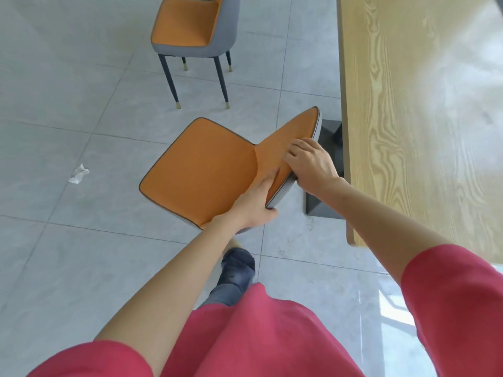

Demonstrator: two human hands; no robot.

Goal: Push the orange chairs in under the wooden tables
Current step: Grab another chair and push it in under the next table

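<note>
Head view: both arms outstretched; left hand (255,202) and right hand (310,161) fingers gripping near chair (206,170) backrest.

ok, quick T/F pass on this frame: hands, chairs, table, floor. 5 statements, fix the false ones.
1. Both hands grip the backrest of the near chair. True: left hand and right hand both hold its top edge.
2. The near chair's seat faces the wooden table. False: its back is toward the table and the seat faces away.
3. The far chair is tucked under the table. False: it stands out on the open floor.
4. A crumpled white tissue lies on the floor left of the near chair. True.
5. The tissue lies on the tabletop. False: it is on the tiles.
</note>
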